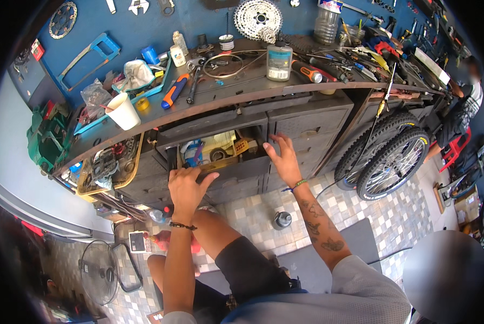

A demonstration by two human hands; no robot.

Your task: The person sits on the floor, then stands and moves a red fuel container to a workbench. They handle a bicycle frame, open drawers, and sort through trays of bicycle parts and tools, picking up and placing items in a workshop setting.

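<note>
A dark drawer (234, 170) is pulled out below the workbench top. In it lie a yellow-orange plastic part (246, 145), a dark ring-shaped part (218, 155) and several blue and pale items. My left hand (188, 190) is hooked over the left part of the drawer's front edge, its fingertips out of sight and its thumb stretched out to the right. Just beyond the drawer's right end, my right hand (284, 159) is held with fingers apart and nothing in it, near the closed drawer fronts (307, 132).
On the workbench (231, 86) are a white cup (123, 112), an orange-blue handled tool (175, 92), a grey bottle (279, 62) and piled hand tools. A yellow-rimmed tray (135, 170) stands left. Bicycle wheels (396, 162) lean right. A dark bottle (282, 220) is on the floor. Another person (466, 102) is far right.
</note>
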